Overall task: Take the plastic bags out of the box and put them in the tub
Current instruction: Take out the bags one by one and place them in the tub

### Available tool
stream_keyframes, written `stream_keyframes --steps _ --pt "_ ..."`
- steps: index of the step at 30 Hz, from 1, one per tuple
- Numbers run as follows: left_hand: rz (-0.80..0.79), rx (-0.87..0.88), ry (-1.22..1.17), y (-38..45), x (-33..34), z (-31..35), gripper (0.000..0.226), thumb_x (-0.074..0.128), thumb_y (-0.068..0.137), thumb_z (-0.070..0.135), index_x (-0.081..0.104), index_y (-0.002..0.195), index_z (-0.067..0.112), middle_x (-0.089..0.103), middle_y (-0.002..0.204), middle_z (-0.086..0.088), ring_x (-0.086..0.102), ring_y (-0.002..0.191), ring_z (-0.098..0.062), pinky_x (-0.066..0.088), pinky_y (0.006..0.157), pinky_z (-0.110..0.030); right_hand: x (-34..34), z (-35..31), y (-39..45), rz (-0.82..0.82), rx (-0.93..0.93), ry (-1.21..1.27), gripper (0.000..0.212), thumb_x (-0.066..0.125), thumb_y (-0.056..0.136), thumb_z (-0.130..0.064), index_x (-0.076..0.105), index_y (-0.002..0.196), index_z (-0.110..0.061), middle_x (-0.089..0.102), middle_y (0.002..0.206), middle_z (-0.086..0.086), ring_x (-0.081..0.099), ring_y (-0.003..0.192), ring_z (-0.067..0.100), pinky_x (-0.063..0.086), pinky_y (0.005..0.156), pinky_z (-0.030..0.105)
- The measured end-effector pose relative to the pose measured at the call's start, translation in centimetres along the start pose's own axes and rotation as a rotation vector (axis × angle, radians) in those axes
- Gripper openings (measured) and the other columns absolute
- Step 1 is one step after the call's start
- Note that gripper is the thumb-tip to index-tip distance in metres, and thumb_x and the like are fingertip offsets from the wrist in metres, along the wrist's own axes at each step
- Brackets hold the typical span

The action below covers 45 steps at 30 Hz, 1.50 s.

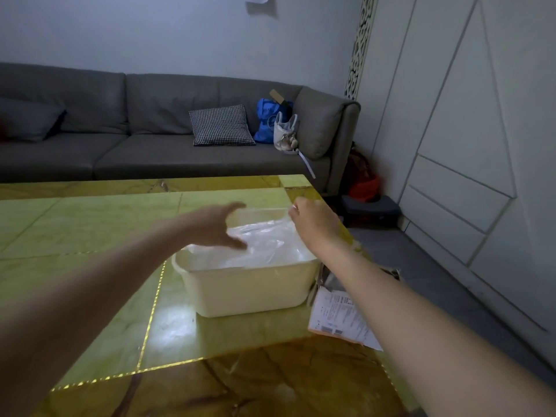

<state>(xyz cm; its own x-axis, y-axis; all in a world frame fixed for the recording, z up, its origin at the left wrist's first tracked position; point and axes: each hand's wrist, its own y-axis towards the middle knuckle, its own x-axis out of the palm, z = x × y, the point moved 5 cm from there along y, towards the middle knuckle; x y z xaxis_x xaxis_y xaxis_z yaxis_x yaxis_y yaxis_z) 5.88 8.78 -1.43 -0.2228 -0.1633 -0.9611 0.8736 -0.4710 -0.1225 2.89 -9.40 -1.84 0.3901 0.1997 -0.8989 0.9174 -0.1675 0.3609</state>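
Note:
A cream plastic tub [249,288] stands on the green and gold table, right of centre. Clear plastic bags [264,242] lie inside it and reach up over its far rim. My left hand [215,225] hovers over the tub's left part with fingers spread, its lower fingers touching the plastic. My right hand [313,221] is at the tub's far right corner, fingers curled, pinching the upper edge of a bag. The cardboard box [337,308] lies right of the tub at the table edge, a printed label on its flap, partly hidden by my right forearm.
The table [90,236] runs left and toward me. Behind it stands a grey sofa [150,139] with a checked cushion [221,125], a blue bag [266,120] and a white handbag [285,130]. White cabinet panels [466,145] line the right wall.

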Motion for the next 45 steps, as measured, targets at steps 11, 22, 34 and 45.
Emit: stream_keyframes --steps 11,22,34,45 --pt "-0.416 -0.193 -0.014 2.5 5.5 -0.2 0.094 0.061 0.089 0.023 -0.012 0.147 0.029 0.06 0.108 -0.009 0.067 0.092 -0.02 0.056 0.082 -0.031 3.0 -3.1 -0.9 -0.654 -0.197 -0.226 0.05 0.063 0.089 -0.026 0.045 0.134 -0.013 0.05 0.129 0.009 0.053 0.11 0.027 0.048 0.083 0.034" --pt "-0.126 -0.121 -0.152 2.3 2.1 0.3 0.059 0.064 0.086 0.02 0.038 0.14 0.016 0.063 0.094 -0.005 0.064 0.073 -0.015 0.055 0.064 -0.024 0.6 -1.3 -0.5 -0.666 -0.092 0.154 0.05 0.067 0.087 -0.025 0.048 0.131 -0.012 0.049 0.129 0.008 0.057 0.095 0.021 0.054 0.073 0.027" --pt "-0.098 0.258 -0.136 -1.3 3.0 15.2 0.042 0.061 0.087 0.037 0.056 0.121 0.012 0.067 0.106 -0.008 0.058 0.072 -0.018 0.045 0.061 -0.023 -6.2 5.3 -4.1 -0.639 0.027 0.086 0.032 0.055 0.094 -0.036 0.064 0.112 -0.012 0.065 0.109 0.01 0.064 0.091 0.022 0.049 0.063 0.025" --pt "0.084 0.017 -0.328 -0.9 3.3 15.0 0.033 0.074 0.076 0.034 0.067 0.078 0.002 0.061 0.075 -0.009 0.052 0.063 -0.018 0.042 0.062 -0.026 -6.3 6.8 -7.5 -0.656 0.026 0.267 0.025 0.075 0.079 -0.031 0.064 0.094 -0.014 0.063 0.09 0.004 0.054 0.07 0.011 0.046 0.059 0.022"
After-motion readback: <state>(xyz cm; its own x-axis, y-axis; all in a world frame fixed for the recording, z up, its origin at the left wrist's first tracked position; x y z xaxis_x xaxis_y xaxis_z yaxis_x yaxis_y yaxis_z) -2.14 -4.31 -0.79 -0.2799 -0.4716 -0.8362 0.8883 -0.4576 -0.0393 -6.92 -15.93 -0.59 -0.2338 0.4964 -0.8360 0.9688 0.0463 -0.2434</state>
